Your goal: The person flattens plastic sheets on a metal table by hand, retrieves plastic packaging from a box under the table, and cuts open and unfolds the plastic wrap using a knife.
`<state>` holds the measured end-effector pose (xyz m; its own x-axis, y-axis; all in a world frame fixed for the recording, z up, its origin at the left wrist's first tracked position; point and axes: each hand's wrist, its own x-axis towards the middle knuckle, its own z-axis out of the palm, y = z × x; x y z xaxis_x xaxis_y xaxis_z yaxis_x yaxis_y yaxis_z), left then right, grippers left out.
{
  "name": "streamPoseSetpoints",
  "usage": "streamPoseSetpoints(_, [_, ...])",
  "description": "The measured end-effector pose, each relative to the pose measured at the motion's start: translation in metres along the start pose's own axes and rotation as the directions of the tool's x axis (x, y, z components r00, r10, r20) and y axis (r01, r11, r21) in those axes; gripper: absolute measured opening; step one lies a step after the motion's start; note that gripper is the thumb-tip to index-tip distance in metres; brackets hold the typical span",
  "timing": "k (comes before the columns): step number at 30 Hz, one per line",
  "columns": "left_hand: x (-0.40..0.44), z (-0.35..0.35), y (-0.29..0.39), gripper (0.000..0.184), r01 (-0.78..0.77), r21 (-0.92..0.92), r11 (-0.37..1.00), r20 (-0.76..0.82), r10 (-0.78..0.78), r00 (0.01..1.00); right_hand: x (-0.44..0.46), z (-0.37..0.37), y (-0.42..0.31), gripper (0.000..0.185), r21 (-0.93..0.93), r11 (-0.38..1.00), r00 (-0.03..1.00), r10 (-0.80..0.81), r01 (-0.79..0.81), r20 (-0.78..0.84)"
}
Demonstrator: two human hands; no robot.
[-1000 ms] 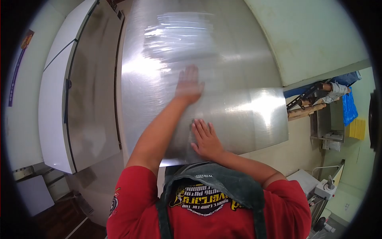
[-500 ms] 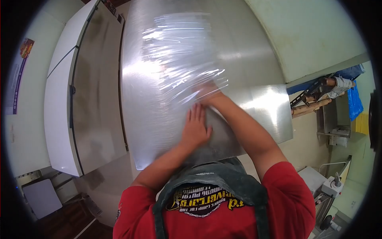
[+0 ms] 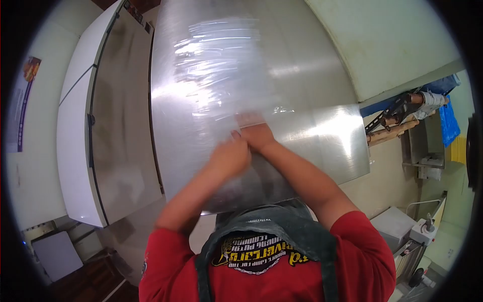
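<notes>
A clear, wrinkled plastic sheet [image 3: 216, 55] lies on the shiny metal tabletop [image 3: 307, 80], its surface full of bright glare. My right hand [image 3: 257, 135] reaches to the near end of the plastic, fingers stretched flat and seemingly under its edge. Close beside it, touching or almost touching at the fingers, my left hand [image 3: 231, 155] is curled and blurred by motion. Whether it pinches the plastic is hidden.
On the left stands a white chest-like appliance [image 3: 80, 146] with a dark seam. A pale wall [image 3: 392, 45] borders the table's right side. Wooden rolls [image 3: 395, 132] and a blue plastic bag [image 3: 449, 126] are beyond it; a grey box [image 3: 395, 225] is lower right.
My left hand has gone from flat, spread fingers to a curled shape, shifting slightly left. My right hand has drawn a little toward me, and the plastic's near end lies less bunched.
</notes>
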<state>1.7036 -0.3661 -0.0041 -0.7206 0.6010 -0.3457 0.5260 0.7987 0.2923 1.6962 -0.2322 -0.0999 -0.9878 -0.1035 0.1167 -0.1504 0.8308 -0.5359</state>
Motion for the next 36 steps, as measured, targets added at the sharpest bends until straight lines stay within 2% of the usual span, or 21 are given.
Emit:
streamPoseSetpoints(2, [-0.035, -0.007, 0.020, 0.048, -0.125, -0.011, 0.992, 0.425, 0.118, 0.897, 0.036, -0.014, 0.001, 0.066, -0.057, 0.996, 0.995, 0.067, -0.063, 0.073])
streamPoseSetpoints(3, [-0.043, 0.005, 0.021, 0.048, -0.125, -0.007, 0.992, 0.433, 0.116, 0.894, 0.053, -0.022, 0.002, 0.066, -0.053, 0.996, 0.987, 0.075, -0.069, 0.139])
streamPoseSetpoints(5, [-0.044, 0.044, 0.015, 0.059, -0.120, -0.059, 0.991, -0.025, 0.119, 0.993, 0.069, -0.038, 0.002, 0.065, -0.059, 0.995, 0.968, 0.090, -0.078, 0.235])
streamPoseSetpoints(7, [-0.018, 0.075, 0.005, 0.062, -0.085, -0.002, 0.996, -0.169, 0.084, 0.982, 0.066, -0.047, 0.000, 0.065, -0.093, 0.993, 0.934, 0.100, -0.072, 0.344])
streamPoseSetpoints(8, [-0.001, 0.086, -0.003, 0.064, -0.038, 0.049, 0.998, -0.310, 0.051, 0.949, 0.056, -0.053, -0.005, 0.065, -0.131, 0.990, 0.900, 0.108, -0.058, 0.422])
streamPoseSetpoints(10, [0.041, 0.096, -0.033, 0.059, -0.214, 0.169, 0.962, -0.523, 0.271, 0.808, 0.017, -0.080, -0.026, 0.064, -0.195, 0.980, 0.839, 0.138, -0.039, 0.526])
streamPoseSetpoints(12, [0.087, 0.087, -0.056, 0.044, -0.253, 0.285, 0.924, -0.524, 0.372, 0.767, -0.058, -0.025, -0.023, 0.062, -0.202, 0.977, 0.994, 0.088, -0.072, 0.068])
streamPoseSetpoints(14, [0.151, 0.102, -0.106, 0.031, -0.481, 0.228, 0.847, -0.438, 0.530, 0.726, -0.118, 0.002, -0.044, 0.070, -0.150, 0.988, 0.990, 0.056, -0.037, 0.128])
streamPoseSetpoints(17, [0.200, 0.081, -0.112, 0.026, -0.342, 0.334, 0.879, -0.291, 0.441, 0.849, -0.136, -0.005, -0.062, 0.074, -0.155, 0.985, 0.985, -0.050, 0.076, 0.166])
streamPoseSetpoints(19, [0.142, 0.005, -0.058, 0.028, -0.228, 0.288, 0.930, 0.128, 0.199, 0.972, -0.107, -0.004, -0.051, 0.076, -0.184, 0.981, 0.988, -0.034, 0.062, 0.153])
streamPoseSetpoints(20, [0.111, -0.036, -0.029, 0.028, -0.165, 0.309, 0.937, 0.326, 0.059, 0.944, -0.087, -0.003, -0.044, 0.079, -0.203, 0.979, 0.991, -0.010, 0.037, 0.133])
streamPoseSetpoints(22, [0.050, 0.008, -0.030, 0.032, -0.131, 0.173, 0.976, -0.052, 0.142, 0.988, -0.038, -0.002, -0.026, 0.077, -0.326, 0.945, 0.981, 0.037, 0.029, 0.192])
streamPoseSetpoints(23, [0.005, -0.008, -0.001, 0.040, -0.065, 0.114, 0.991, 0.041, 0.061, 0.997, -0.017, 0.007, -0.010, 0.075, -0.231, 0.972, 0.998, -0.018, 0.032, 0.063])
streamPoseSetpoints(24, [-0.027, 0.023, 0.011, 0.048, -0.106, 0.163, 0.981, -0.026, 0.111, 0.993, 0.002, 0.013, 0.004, 0.074, -0.136, 0.989, 0.996, -0.059, 0.049, -0.073])
streamPoseSetpoints(26, [-0.057, 0.079, 0.027, 0.058, -0.143, 0.217, 0.966, -0.085, 0.165, 0.983, 0.034, -0.011, 0.010, 0.068, -0.240, 0.954, 0.977, -0.201, 0.179, -0.072])
streamPoseSetpoints(28, [-0.066, 0.107, 0.042, 0.076, -0.140, -0.079, 0.987, -0.197, 0.122, 0.973, 0.057, -0.023, 0.006, 0.064, -0.188, 0.980, 0.997, -0.063, 0.070, 0.043])
streamPoseSetpoints(29, [-0.058, 0.113, 0.037, 0.076, -0.140, -0.080, 0.987, -0.197, 0.122, 0.973, 0.064, -0.027, 0.003, 0.060, -0.157, 0.987, 0.984, 0.066, -0.040, 0.163])
streamPoseSetpoints(30, [-0.041, 0.109, 0.029, 0.078, -0.167, -0.061, 0.984, -0.266, 0.146, 0.953, 0.061, 0.008, 0.023, 0.053, -0.157, 0.988, 1.000, 0.004, -0.004, -0.001])
streamPoseSetpoints(33, [0.033, 0.090, -0.009, 0.076, -0.132, 0.158, 0.979, -0.294, 0.174, 0.940, 0.000, -0.040, -0.015, 0.053, -0.238, 0.971, 0.993, 0.013, 0.016, 0.120])
streamPoseSetpoints(35, [0.093, 0.084, -0.051, 0.059, -0.143, 0.100, 0.985, -0.294, 0.166, 0.941, -0.054, -0.040, -0.035, 0.058, -0.040, 0.999, 1.000, 0.002, -0.003, -0.013])
streamPoseSetpoints(36, [0.113, 0.072, -0.060, 0.053, -0.179, 0.145, 0.973, -0.320, 0.217, 0.922, -0.092, -0.022, -0.046, 0.061, -0.113, 0.994, 0.999, 0.007, -0.002, 0.043])
